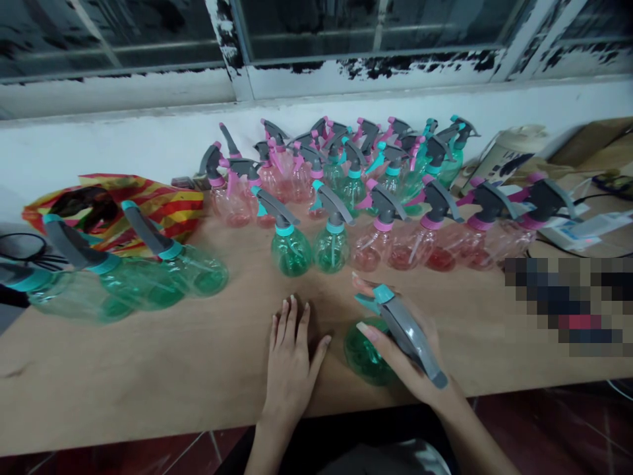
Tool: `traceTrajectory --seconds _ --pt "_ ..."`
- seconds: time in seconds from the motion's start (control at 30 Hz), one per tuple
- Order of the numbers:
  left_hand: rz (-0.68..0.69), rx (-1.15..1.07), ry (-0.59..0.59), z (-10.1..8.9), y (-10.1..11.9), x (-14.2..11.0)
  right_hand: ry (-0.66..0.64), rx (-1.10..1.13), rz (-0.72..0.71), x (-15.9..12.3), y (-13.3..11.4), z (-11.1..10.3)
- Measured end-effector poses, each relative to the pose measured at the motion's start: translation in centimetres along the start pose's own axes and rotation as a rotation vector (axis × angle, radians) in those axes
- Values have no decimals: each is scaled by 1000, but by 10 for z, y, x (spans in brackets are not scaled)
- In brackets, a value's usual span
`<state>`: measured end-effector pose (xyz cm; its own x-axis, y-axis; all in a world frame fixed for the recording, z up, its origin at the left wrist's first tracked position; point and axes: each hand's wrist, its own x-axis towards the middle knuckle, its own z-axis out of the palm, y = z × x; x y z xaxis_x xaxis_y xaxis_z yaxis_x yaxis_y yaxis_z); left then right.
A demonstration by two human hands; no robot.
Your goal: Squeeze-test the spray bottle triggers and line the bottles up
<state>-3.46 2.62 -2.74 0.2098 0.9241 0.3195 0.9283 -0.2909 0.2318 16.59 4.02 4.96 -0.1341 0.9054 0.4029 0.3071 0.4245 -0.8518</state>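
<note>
Near the table's front edge, my right hand [395, 356] is wrapped round a green spray bottle [368, 349] with a grey and turquoise trigger head; the palm and some fingers are hidden behind it. My left hand [291, 353] lies flat on the wooden table [198, 382], fingers spread, holding nothing, just left of that bottle. Beyond the hands stands a row of spray bottles: two green ones, one of them the nearest green bottle [291, 251], then several pink ones, such as the pink bottle [366, 247] with a pink collar.
More pink and green spray bottles [353, 188] crowd the back by the wall. Several green bottles [163, 284] stand at the left, before a red and yellow striped bag [168, 211]. A pale jug [512, 155] and a white box [583, 227] with cables are at the right.
</note>
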Motion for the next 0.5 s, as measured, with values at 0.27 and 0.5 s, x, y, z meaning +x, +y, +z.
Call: traceTrajectory --seconds 0.27,0.5 --pt "13 31 11 2 0 -3 50 -30 -51 5 2 9" --pt "11 31 30 4 -1 -4 50 -25 -52 12 -4 15"
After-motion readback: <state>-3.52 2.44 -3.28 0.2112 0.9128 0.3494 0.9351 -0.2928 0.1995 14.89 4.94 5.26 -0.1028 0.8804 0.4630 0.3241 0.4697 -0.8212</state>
